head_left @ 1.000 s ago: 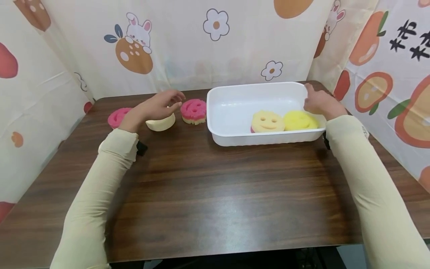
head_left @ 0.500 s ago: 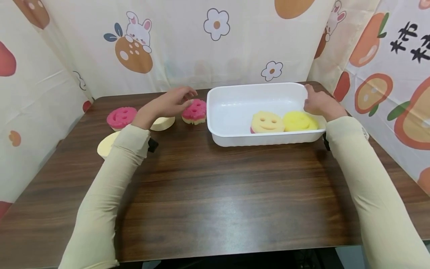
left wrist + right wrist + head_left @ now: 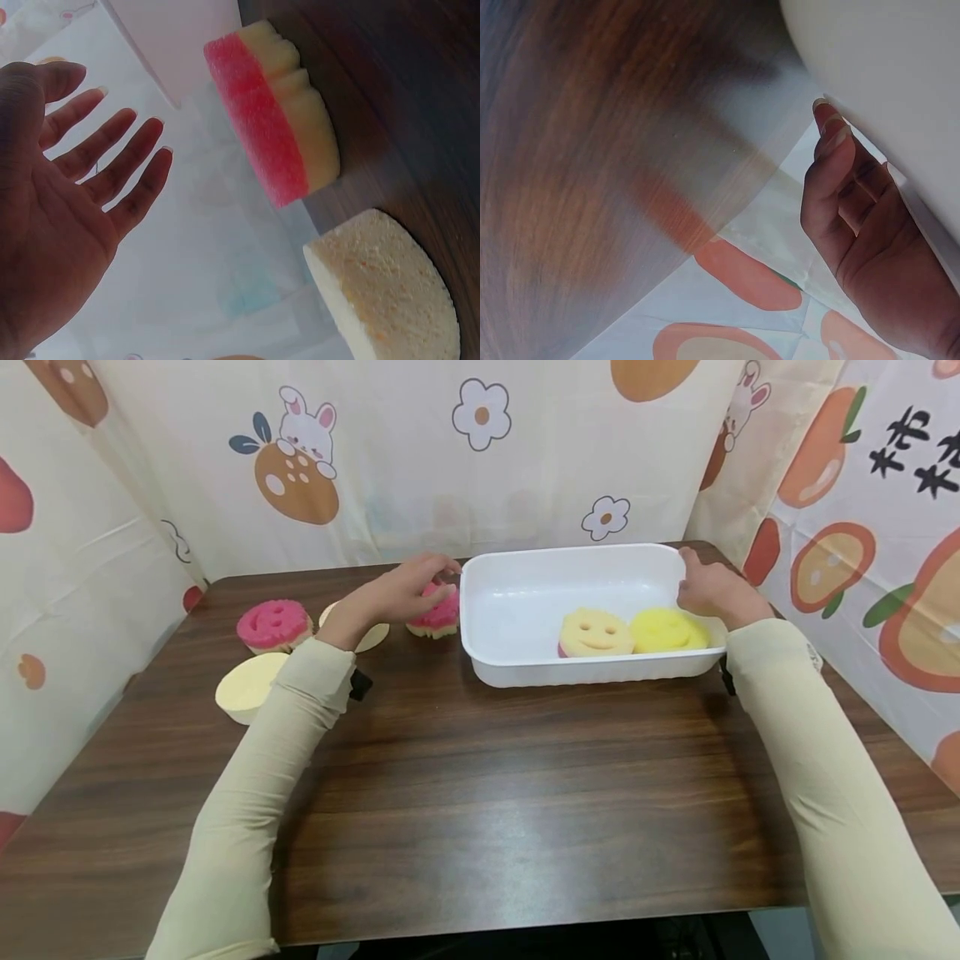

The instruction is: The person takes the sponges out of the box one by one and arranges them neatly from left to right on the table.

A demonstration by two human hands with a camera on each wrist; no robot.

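Near a pink-and-cream sponge (image 3: pixel 274 112) hangs the left hand (image 3: pixel 405 592), fingers loosely spread; the right hand (image 3: pixel 716 589), fingers bent, grips the end of the white tray (image 3: pixel 517 602). Between them, nearer the right, a smiling cream sponge (image 3: pixel 596 633) and a yellow sponge (image 3: pixel 667 631) lie in the tray. Left of the left hand are a pink-topped sponge (image 3: pixel 273 625) and a pale oval block (image 3: pixel 251 685).

The tray (image 3: pixel 577 673) looks glossy plastic, the table (image 3: pixel 480 793) shiny wood, the pale sponge (image 3: pixel 394 281) rough

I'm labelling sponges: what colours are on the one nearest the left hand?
The sponge is pink on top, pale yellow beneath; clearest in the left wrist view.
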